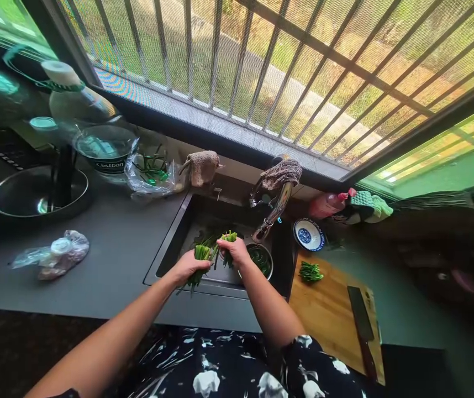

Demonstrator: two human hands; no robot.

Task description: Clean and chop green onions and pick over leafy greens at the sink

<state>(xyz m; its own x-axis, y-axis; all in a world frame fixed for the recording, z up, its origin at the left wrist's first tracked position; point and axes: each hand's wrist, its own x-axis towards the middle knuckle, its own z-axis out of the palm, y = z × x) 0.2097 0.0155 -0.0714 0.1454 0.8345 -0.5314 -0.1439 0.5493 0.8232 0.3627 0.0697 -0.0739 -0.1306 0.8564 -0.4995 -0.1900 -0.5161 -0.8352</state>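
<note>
My left hand is closed round a bunch of green stalks, cut ends up, that look like garlic scapes or chives. A smaller bunch of the same greens is gripped in my right hand. Both hands are over the front of the dark sink, close together, with a few stalks between them. Partly behind my right wrist, a round metal bowl in the sink holds dark green pieces. Short cut greens lie in a small pile on the wooden cutting board.
A cleaver lies on the board's right side. The faucet, draped with a cloth, rises behind the sink. A blue-white bowl stands right. Leftward are a pan, a plastic bag of greens and a bagged item.
</note>
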